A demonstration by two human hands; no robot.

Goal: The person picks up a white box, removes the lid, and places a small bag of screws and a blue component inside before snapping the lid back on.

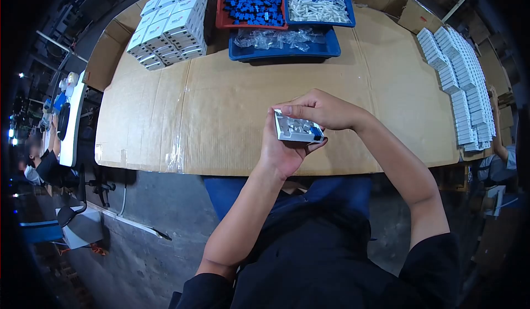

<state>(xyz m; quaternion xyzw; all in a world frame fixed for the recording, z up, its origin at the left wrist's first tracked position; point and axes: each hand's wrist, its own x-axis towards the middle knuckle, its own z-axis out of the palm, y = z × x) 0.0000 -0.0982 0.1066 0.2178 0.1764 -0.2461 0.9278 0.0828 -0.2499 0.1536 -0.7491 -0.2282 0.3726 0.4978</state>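
My left hand [281,157] is wrapped round a small white plastic box [298,138] from below, just above the front part of the table. Its top side is open, showing pale parts, a clear bag-like piece and a blue piece [317,131] at the right corner. Over the box's far edge bends my right hand [326,110], its thumb pressed against the top left of the box. The fingers of the right hand are partly hidden behind it, so what else they touch cannot be seen.
Cardboard covers the table [237,115]. At the back stand a red tray [221,19] of blue parts, a blue tray [320,24] of white parts and another blue tray [259,56] with clear bags. White boxes [171,27] stack left, white housings [464,82] right. Other people sit at both sides.
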